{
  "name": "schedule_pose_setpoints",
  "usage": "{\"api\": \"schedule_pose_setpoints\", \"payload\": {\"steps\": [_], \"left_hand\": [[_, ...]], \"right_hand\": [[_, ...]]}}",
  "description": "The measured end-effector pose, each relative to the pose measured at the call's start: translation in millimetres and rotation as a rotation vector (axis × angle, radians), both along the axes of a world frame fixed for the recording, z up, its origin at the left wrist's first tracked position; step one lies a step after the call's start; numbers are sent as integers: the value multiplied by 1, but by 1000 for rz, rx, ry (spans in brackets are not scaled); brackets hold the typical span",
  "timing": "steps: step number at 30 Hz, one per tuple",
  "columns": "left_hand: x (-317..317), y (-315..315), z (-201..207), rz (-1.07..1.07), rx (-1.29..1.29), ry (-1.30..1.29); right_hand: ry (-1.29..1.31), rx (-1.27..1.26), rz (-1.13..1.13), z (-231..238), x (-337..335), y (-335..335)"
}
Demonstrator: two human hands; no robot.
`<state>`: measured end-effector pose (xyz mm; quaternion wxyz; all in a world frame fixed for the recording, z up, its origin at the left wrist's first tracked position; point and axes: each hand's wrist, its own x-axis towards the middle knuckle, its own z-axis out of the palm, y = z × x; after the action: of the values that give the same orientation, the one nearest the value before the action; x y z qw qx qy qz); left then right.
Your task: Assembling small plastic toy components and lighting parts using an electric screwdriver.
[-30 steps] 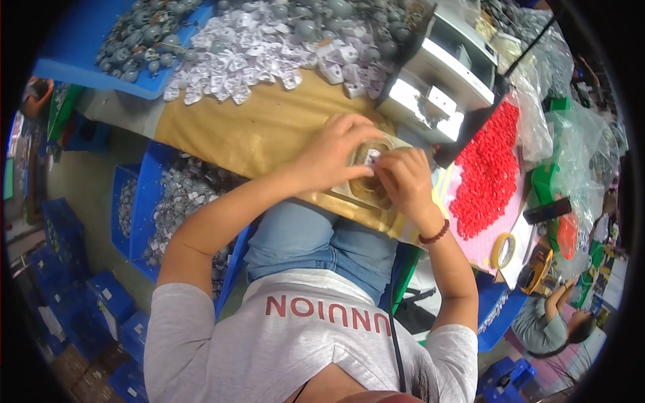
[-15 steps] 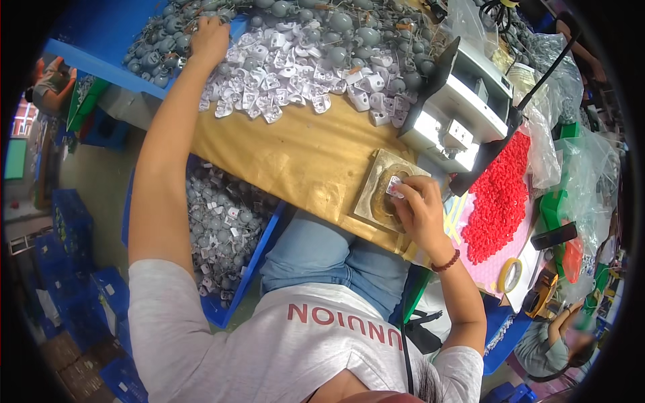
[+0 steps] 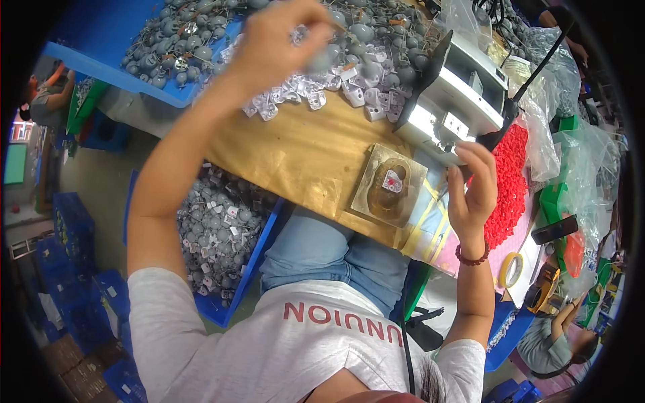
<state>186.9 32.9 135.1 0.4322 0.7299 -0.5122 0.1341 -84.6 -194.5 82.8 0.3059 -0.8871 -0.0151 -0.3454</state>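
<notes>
Hands well apart, white piece lying in its metal block

Left hand (image 3: 279,47) is blurred above the heap of grey round parts (image 3: 363,33) at the far side of the table (image 3: 289,148), its thumb and fingers bent toward each other. A smeared grey shape shows just beside the fingertips, but whether the hand grips it cannot be told. Right hand (image 3: 476,201) is raised near the front of a silver box-shaped device (image 3: 463,84), its fingers curved and the thumb held away from them, with a gap between. A dark red beaded bracelet (image 3: 472,255) circles that wrist.

Between the two hands, and touched by neither, the white piece (image 3: 392,180) lies inside the hollow of a square metal block (image 3: 363,195) near the table's front edge. It is small and flat-looking, with uneven outer edges, dark marks and a bright red spot near its middle. The block around it is dull and brassy, and the rounded, elongated hollow is darker brown, so the piece stands out pale against it.

Similar white parts (image 3: 295,94) are heaped beyond, beside the grey ones. Right of the device spreads a pile of small red pieces (image 3: 512,181), with a roll of yellow tape (image 3: 504,270) nearer the person.
</notes>
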Motion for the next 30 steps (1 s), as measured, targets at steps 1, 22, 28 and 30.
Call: {"api": "schedule_pose_setpoints", "payload": {"steps": [1,22,28,30], "left_hand": [[-26,-12,3,-99,-15,41],[-182,1,-107,-244,318,384],[-181,-4,-108,-239,311,211],[-181,-4,-108,-249,326,194]], "right_hand": [[-20,-12,29,12,8,4],[301,-232,96,-56,-14,30],[347,-424,133,-55,-9,32],[339,-462,148,-54,-10,33]]}}
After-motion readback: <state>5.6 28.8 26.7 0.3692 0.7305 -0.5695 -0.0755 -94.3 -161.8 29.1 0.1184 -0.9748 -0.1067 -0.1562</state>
